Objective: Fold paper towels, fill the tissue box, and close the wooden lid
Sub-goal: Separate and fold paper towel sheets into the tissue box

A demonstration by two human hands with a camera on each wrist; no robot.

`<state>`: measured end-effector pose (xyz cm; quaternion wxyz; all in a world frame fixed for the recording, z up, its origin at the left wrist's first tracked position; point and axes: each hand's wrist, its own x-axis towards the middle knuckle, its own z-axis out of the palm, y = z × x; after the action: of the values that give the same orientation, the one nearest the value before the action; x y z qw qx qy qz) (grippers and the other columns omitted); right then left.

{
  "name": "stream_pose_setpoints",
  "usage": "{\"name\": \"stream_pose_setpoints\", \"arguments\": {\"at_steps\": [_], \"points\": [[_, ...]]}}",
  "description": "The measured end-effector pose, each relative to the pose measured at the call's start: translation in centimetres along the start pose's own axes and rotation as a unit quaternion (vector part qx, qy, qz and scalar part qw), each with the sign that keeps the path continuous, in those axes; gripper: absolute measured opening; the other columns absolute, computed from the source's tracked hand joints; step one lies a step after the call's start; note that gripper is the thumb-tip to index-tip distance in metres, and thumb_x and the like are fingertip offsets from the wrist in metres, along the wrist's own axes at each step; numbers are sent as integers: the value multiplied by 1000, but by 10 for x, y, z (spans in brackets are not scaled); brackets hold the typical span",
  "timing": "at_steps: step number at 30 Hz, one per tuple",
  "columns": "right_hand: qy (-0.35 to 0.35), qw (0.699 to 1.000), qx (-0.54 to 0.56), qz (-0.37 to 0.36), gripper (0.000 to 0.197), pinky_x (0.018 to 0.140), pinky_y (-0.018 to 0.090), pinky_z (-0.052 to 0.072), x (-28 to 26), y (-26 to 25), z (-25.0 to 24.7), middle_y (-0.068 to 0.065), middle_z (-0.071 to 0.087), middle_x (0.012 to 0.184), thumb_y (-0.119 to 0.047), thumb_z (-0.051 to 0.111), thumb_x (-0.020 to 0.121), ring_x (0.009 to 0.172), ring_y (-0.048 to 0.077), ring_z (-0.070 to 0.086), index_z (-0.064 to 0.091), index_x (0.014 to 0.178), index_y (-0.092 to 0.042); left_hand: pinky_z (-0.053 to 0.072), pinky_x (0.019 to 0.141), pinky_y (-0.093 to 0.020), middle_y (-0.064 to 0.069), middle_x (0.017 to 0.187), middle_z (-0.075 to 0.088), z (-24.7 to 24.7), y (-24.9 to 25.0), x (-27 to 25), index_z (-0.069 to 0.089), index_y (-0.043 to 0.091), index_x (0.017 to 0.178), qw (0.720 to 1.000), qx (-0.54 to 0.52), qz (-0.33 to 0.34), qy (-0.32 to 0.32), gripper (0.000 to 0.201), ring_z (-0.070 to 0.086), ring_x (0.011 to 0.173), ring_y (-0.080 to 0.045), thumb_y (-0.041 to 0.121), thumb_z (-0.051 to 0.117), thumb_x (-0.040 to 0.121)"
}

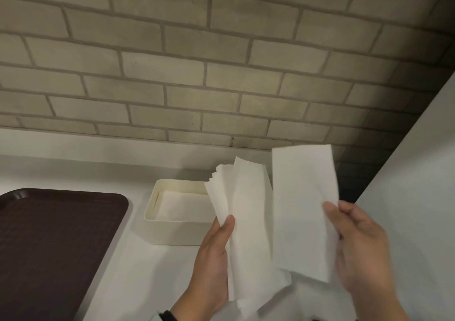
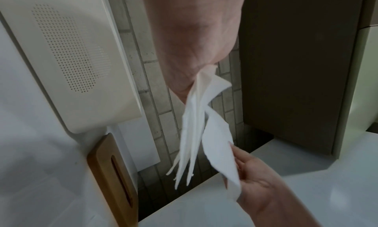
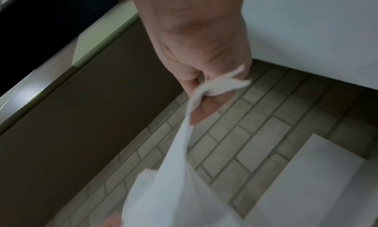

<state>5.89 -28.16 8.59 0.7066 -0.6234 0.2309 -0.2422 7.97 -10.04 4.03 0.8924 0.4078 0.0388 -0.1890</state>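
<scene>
My left hand point(image 1: 219, 237) grips a stack of folded white paper towels point(image 1: 246, 222), thumb on its front. Just to the right, my right hand point(image 1: 344, 224) pinches a single folded paper towel point(image 1: 302, 210) by its right edge, held upright and apart from the stack. Behind the stack on the counter stands the open cream tissue box point(image 1: 177, 232), with white paper inside. In the left wrist view the stack point(image 2: 192, 125) hangs from my left hand point(image 2: 196, 65), and the slotted wooden lid point(image 2: 98, 165) lies off to the side. The right wrist view shows the towel point(image 3: 184, 165) in my right hand point(image 3: 204, 91).
A dark brown tray point(image 1: 56, 246) lies on the white counter point(image 1: 138, 283) left of the box. A brick-tiled wall point(image 1: 197, 74) runs along the back. A white cabinet side point(image 1: 418, 197) rises at the right. A cream perforated panel point(image 2: 67, 52) sits beside the lid.
</scene>
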Motion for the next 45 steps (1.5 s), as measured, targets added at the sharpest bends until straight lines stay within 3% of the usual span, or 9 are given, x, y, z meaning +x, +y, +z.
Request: {"name": "stream_pose_setpoints", "arguments": {"at_steps": [5,11,15,21,30,35,38,42,45], "points": [[-81,970,215,76,9,57,27,59,-3,-17,0,0,72,78,-17,53,90,67,11,71,59,85,-14,50,91,-45,-4,113,72,1,-4,0,61,27,120,999,-24,-18,-19,35,68,105,-27,29,53,86],[-78,993,-74,56,9,71,36,54,-23,13,29,5,71,81,-18,64,86,78,24,66,61,84,-11,50,86,-41,-9,113,71,5,-9,0,63,22,120,999,-12,2,-51,33,68,103,-26,25,48,90],[-71,995,-63,35,7,79,38,55,-23,17,37,5,72,84,-13,68,83,83,27,67,62,84,-10,47,97,-45,-7,116,70,0,-9,-1,69,28,115,998,18,3,-65,37,66,108,-27,21,66,78],[-86,994,-50,36,28,86,39,54,-9,19,41,-6,68,102,-14,71,80,94,16,66,60,104,-24,46,98,-43,-10,115,71,1,-9,-5,69,21,116,996,-2,-13,-86,37,66,109,-29,16,62,80],[-124,985,-106,48,8,63,24,49,-15,36,47,-6,68,97,-26,59,91,88,15,64,62,98,-25,46,97,-46,-14,114,70,-7,-12,3,68,18,116,998,-11,-22,-63,38,67,106,-33,24,60,79],[-153,983,-64,77,14,88,40,53,-16,54,47,-8,71,101,-21,57,92,96,17,67,60,104,-28,47,97,-45,-9,112,72,-19,-11,10,68,18,115,998,44,0,-49,41,68,104,-26,34,57,79],[-140,986,-71,57,15,82,33,55,-14,65,46,-8,74,96,-13,55,93,91,14,69,62,102,-23,52,85,-31,-1,110,73,-26,-9,14,66,21,114,990,119,45,-53,41,68,104,-16,44,44,89],[-132,986,-97,16,21,84,32,55,-19,79,50,-14,71,100,-13,51,95,96,10,66,60,105,-30,53,91,-34,11,103,72,-36,-15,28,62,29,110,939,304,157,28,22,66,103,-13,15,50,97],[-144,987,-76,-3,27,86,34,54,-23,82,54,-13,71,101,-10,49,95,96,9,66,60,109,-30,50,94,-34,18,102,70,-33,-17,32,58,34,110,929,320,179,54,24,64,99,-2,15,48,98]]}}
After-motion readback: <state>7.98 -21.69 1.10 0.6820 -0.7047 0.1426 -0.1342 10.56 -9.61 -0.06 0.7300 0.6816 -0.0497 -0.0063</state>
